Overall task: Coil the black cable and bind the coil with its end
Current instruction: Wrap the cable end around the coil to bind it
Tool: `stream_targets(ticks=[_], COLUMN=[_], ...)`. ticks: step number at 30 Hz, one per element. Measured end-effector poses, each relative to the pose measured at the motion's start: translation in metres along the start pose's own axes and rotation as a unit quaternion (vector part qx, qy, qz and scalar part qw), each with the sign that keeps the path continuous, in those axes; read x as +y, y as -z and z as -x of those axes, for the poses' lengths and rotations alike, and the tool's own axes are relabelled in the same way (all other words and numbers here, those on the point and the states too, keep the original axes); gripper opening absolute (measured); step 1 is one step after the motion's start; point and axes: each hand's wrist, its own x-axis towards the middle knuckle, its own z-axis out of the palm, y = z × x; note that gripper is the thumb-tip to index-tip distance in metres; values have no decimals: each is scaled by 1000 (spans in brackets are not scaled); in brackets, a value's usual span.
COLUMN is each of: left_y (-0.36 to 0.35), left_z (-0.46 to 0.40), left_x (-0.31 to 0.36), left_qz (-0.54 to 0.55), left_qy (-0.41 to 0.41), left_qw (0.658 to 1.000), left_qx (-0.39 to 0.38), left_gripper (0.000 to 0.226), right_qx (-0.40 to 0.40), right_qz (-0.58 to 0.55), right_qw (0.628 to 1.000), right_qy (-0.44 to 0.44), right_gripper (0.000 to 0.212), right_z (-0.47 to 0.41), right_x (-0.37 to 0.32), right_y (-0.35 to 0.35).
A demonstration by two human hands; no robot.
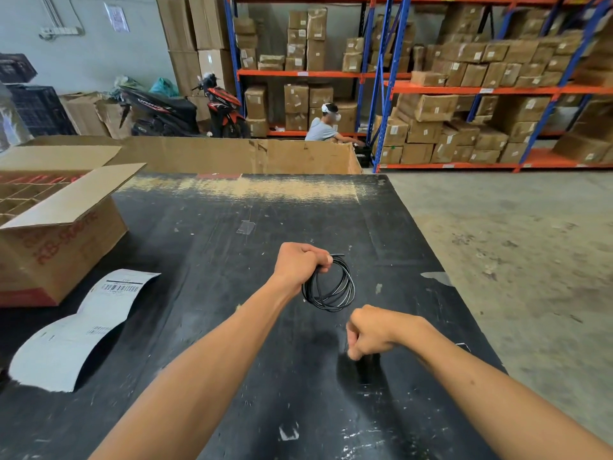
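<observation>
The black cable (345, 292) is wound into a round coil of several loops and hangs above the black table (212, 327). My left hand (298, 263) grips the coil at its upper left side, fingers closed around the strands. A short cable end sticks out near my left thumb. My right hand (371, 332) is below and to the right of the coil, curled into a fist. Whether the right hand pinches a strand of cable is hidden by its fingers.
An open cardboard box (63, 227) with dividers stands at the table's left. A curled white shipping label (79, 327) lies near it. A long cardboard carton (232, 156) borders the far edge. Shelves of boxes, a scooter and a seated person are beyond. Concrete floor lies right.
</observation>
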Motion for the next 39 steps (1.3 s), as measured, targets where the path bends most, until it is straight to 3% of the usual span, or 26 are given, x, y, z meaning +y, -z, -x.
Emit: stream_targets(ticks=[4, 8, 14, 17, 20, 27, 34, 39], left_y=[-2, 0, 8, 9, 10, 21, 19, 15], left_z=[3, 5, 4, 4, 4, 0, -5, -3], left_x=[3, 6, 4, 1, -1, -1, 9, 14], left_qz=[7, 6, 10, 11, 10, 6, 28, 31], left_qy=[-5, -11, -8, -2, 0, 2, -1, -15], left_qw=[1000, 1000, 1000, 1000, 1000, 1000, 999, 999], left_qx=[-5, -4, 6, 10, 10, 29, 46, 41], left_gripper=[4, 6, 4, 6, 4, 3, 6, 8], right_qx=[1, 18, 53, 63, 91, 141, 286, 333], right_qz=[-38, -54, -82, -32, -13, -172, -297, -230], right_qw=[999, 998, 995, 997, 996, 974, 901, 906], right_qy=[2, 3, -26, -29, -22, 44, 136, 124], right_gripper=[20, 43, 41, 53, 37, 9, 8, 10], right_z=[8, 8, 5, 0, -6, 15, 38, 15], right_x=[-1, 11, 9, 11, 14, 7, -17, -16], right_y=[11, 15, 11, 5, 0, 41, 101, 91])
